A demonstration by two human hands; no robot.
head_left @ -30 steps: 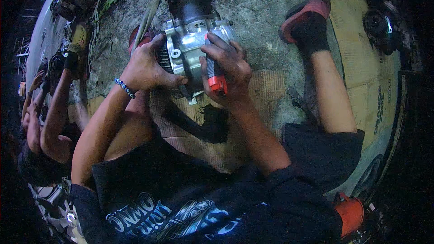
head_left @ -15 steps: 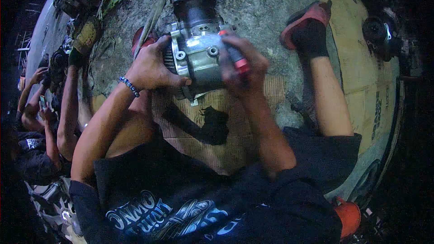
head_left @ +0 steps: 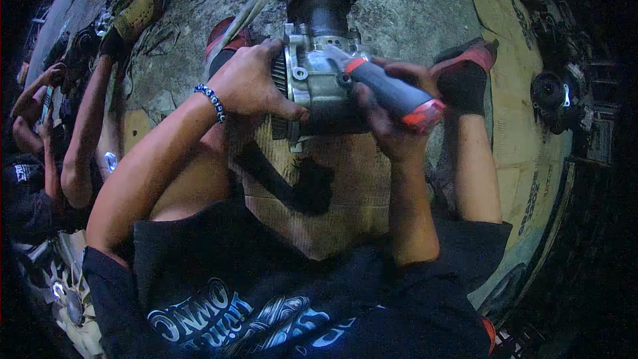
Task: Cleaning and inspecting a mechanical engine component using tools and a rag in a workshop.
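A silvery cast-metal machine part (head_left: 325, 96) lies between my knees, with a dark cylinder and a squared head at its far end. On its left side is a toothed gear (head_left: 279, 80). My left hand (head_left: 249, 86), wearing a beaded bracelet, grips that gear side, thumb on the near edge and fingers on the far one. My right hand (head_left: 392, 116) holds a scraper-like hand tool (head_left: 392, 90) by its dark grey handle with red ends. Its pale tip is blurred and points at the casing's top; I cannot tell whether it touches.
Cardboard (head_left: 325, 206) lies beneath the part on rough concrete ground (head_left: 405, 6), and more cardboard (head_left: 512, 93) spreads at the right. A strap (head_left: 256, 3) runs by the part's far left. Another person (head_left: 86, 133) sits at left, holding a phone (head_left: 46, 103). A round dark part (head_left: 548, 90) stands far right.
The machine part and my left hand now appear farther right in view. My right hand has shifted right, and the tool now slants with its handle toward the lower right.
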